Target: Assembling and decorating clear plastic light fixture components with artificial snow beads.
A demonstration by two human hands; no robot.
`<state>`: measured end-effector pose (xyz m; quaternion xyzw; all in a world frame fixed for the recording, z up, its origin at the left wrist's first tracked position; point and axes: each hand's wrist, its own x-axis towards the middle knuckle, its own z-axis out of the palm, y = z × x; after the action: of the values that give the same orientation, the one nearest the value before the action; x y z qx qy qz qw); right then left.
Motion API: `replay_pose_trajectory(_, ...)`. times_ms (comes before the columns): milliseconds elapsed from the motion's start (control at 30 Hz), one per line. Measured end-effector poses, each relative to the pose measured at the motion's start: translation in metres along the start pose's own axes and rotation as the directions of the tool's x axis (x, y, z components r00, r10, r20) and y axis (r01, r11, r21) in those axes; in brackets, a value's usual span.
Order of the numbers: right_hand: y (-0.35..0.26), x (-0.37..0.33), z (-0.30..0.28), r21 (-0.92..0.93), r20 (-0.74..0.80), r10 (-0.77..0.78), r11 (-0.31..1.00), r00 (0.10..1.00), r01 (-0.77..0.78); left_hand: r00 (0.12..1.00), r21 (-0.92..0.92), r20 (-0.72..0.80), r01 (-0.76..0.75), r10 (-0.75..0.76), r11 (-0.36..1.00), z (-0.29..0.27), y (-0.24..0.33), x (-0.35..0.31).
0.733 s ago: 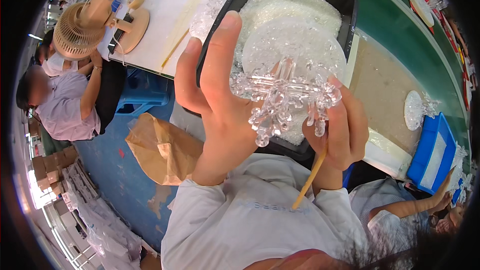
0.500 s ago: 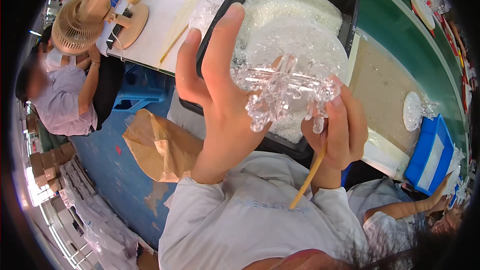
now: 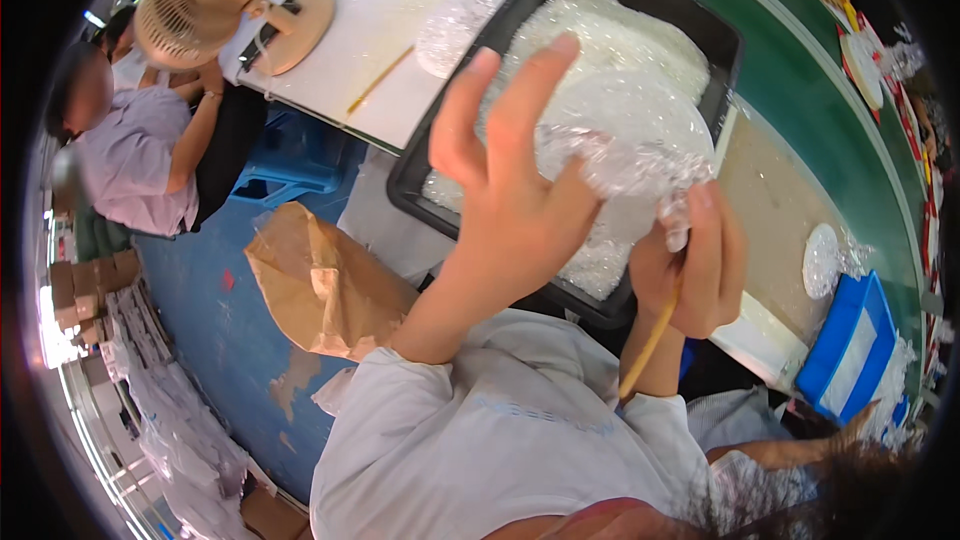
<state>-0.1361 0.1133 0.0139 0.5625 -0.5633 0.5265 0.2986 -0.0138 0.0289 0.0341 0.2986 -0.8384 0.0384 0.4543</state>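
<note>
Over a black tray, a clear plastic ornament [image 3: 610, 158] with a translucent round disc [image 3: 640, 100] is held up, blurred by motion. My left hand [image 3: 510, 190] grips it on the near left side with the thumb against it. Two fingers of that hand stretch up and apart; its other fingers are hidden. My right hand [image 3: 690, 265] has its fingers closed round a thin yellow stick [image 3: 655, 335] that points down toward my shirt. Its fingertips also touch the ornament's right end. I cannot make out the stick's upper tip.
White glittering granules [image 3: 620, 30] fill the black tray [image 3: 728, 65]. A beige fan [image 3: 185, 15], another yellow stick [image 3: 380, 80] and a clear ornament [image 3: 445, 40] are at the left. At right is a blue basket [image 3: 815, 370]. A brown paper bag [image 3: 320, 285] is nearby; co-workers sit both sides.
The ornament has turned in my hands, so its branching parts now lie edge-on and blurred. My hands and the stick have shifted slightly right in the picture, as has the scene.
</note>
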Motion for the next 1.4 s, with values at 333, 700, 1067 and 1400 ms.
replay_pose_trajectory(333, -0.024, 0.123, 0.067, 0.277, 0.277, -0.012, 0.958, 0.961, -0.068, 0.930, -0.186, -0.358, 0.015, -0.082, 0.982, -0.062, -0.050, -0.032)
replay_pose_trajectory(700, -0.061, 0.099, 0.388, 0.187, 0.883, -0.168, 0.982, 0.439, 0.000, 0.972, -0.235, -0.034, 0.220, -0.234, 0.947, -0.075, -0.075, -0.040)
replay_pose_trajectory(1067, 0.127, 0.216, 0.357, -0.222, 0.778, -0.037, 0.918, 0.627, 0.329, 0.843, -0.464, 0.530, 0.194, 0.095, 0.865, -0.046, -0.083, 0.006)
replay_pose_trajectory(1400, 0.265, 0.181, 0.343, -0.262, 0.923, 0.193, 0.949, 0.332, 0.177, 0.390, -0.043, 0.921, 0.089, 0.004, 0.995, 0.039, -0.074, 0.058)
